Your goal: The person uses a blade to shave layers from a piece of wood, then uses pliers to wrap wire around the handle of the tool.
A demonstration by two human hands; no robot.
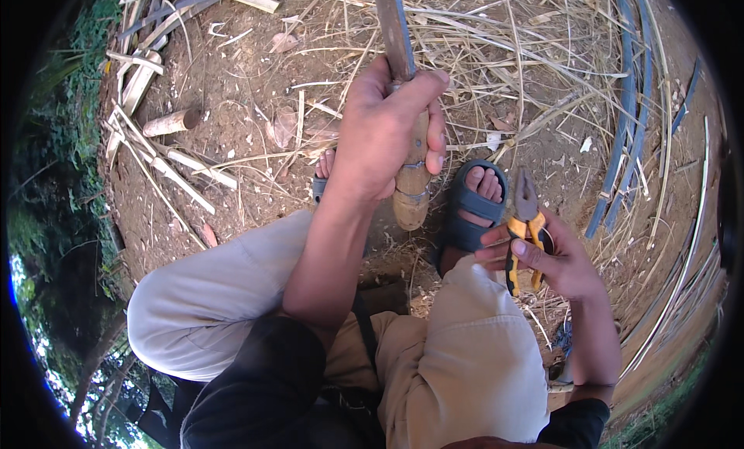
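Left hand [380, 127]: knife [412, 182]; right hand [564, 259]: pliers [527, 207]

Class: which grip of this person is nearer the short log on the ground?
Left. The left grip, around a tool's wooden handle, is right of the short log; the right grip, holding pliers, is farther right and lower in the picture.

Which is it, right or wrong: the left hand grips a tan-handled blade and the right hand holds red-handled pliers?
Wrong about colour: the head view shows the pliers in the right hand have yellow and black handles, not red.
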